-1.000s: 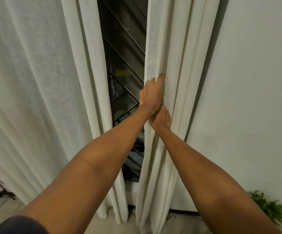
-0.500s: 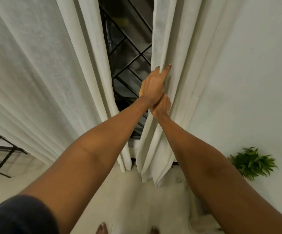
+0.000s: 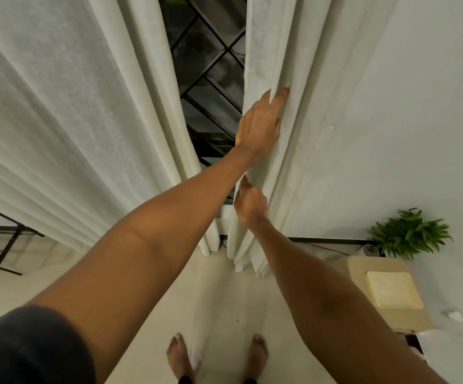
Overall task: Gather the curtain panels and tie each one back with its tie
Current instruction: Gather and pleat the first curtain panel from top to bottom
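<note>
Hands have parted: left hand (image 3: 258, 126) now sits above right hand (image 3: 249, 205) on the right curtain panel (image 3: 294, 65).
Upper hand's fingers (image 3: 280, 98) lie straight, pressed into the folds; lower hand pinches the panel's edge, its fingertips hidden behind cloth. Further left, apart, hangs the left curtain panel (image 3: 86, 120).

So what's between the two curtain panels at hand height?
Head view: the left curtain panel and right curtain panel are parted by an open gap, and the dark window grille shows through it.
</note>
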Motion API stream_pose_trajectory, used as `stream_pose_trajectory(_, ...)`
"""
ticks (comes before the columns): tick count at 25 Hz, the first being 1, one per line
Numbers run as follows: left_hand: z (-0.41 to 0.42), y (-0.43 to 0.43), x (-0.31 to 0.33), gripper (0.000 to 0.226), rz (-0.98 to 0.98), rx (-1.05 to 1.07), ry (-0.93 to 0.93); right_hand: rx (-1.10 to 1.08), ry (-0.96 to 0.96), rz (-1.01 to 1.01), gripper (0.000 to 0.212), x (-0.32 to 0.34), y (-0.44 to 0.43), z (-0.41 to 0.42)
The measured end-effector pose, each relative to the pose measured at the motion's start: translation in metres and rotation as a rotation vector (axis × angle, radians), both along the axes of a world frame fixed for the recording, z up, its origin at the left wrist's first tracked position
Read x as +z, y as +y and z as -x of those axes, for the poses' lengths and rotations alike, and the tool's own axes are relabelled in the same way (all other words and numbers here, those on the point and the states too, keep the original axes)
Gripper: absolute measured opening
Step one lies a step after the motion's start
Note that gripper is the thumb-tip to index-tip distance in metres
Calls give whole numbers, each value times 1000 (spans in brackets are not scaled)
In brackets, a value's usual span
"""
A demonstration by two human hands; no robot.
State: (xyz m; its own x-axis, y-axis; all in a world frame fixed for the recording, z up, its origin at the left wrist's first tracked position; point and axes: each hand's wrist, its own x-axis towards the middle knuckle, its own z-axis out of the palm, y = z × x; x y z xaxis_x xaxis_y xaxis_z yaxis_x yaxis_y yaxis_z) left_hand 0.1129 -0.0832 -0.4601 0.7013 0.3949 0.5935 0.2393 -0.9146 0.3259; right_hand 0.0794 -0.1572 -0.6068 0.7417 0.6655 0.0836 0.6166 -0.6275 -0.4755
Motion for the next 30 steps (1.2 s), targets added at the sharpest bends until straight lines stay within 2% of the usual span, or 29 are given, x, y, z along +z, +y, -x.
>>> stream_pose_trajectory(2,1,-7,4,67,19,10,-12,5,-34,23,44,-4,-17,-7)
stream_pose_trajectory(5,0,-29,10,66,19,6,16,-232,-43,1,45,-4,-48,-28)
stream_pose_trajectory(9,0,-47,-6,68,6,11,20,-51,-82,38,46,-7,-56,-11)
stream_pose_trajectory(11,10,-45,-20,70,13,46,37,-77,-64,-24,41,-11,-51,1)
stream_pose_trajectory(16,45,-37,-80,70,20,16,179,-174,27,-57,13,-20,-48,8)
stream_pose_trajectory(20,70,-37,-146,76,32,-15,315,-174,72,-26,11,-43,-49,24)
stream_pose_trajectory(23,76,-38,-165,74,43,-17,295,-235,22,42,7,-64,-46,27)
stream_pose_trajectory(26,76,-39,-175,64,72,-26,199,-304,46,80,16,-81,-31,17)
stream_pose_trajectory(30,76,-40,-193,57,101,-29,76,-298,196,128,19,-117,-23,6)
